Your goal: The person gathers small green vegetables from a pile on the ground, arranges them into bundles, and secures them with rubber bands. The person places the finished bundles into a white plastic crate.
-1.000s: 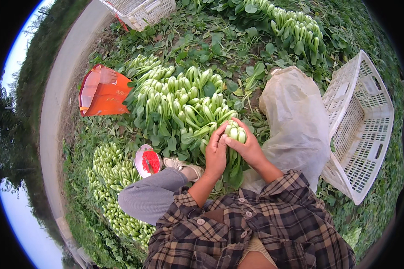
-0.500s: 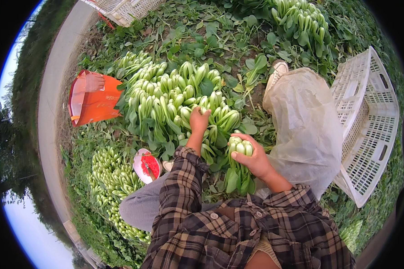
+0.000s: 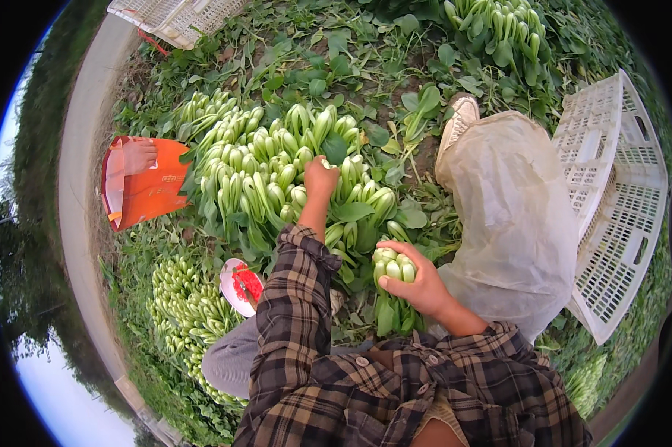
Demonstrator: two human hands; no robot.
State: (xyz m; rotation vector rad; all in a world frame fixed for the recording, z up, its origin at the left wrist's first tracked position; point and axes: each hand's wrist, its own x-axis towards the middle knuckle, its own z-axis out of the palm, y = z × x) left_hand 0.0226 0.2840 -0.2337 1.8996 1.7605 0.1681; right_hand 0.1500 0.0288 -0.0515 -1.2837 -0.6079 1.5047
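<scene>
A compact bunch of leafy greens with pale green, bulbous stalk bases [image 3: 392,270] is held in the right hand [image 3: 419,283], in front of the plaid-shirted torso and just beside the near end of a broad heap of the same greens [image 3: 254,160]. The right fingers are wrapped part-way around the stalks, the thumb laid across the near side. The left hand [image 3: 321,180] is set among the stalks of the heap, its fingers curled in closely; whether a stalk is gripped cannot be told.

The bunch can be judged light, with crisp, fairly stiff stalks that could be snapped or bruised by hard squeezing. The smooth bases may be slippery against one another, and the soft leaves would be easily torn. It is best taken around the firm stalks, just below the bases, so that the loose stems are kept together.

The bases are turned upward, packed side by side, rounded and glossy, whitish-green at the tips; below them, darker, broad leaves are left hanging, slightly crumpled.
</scene>
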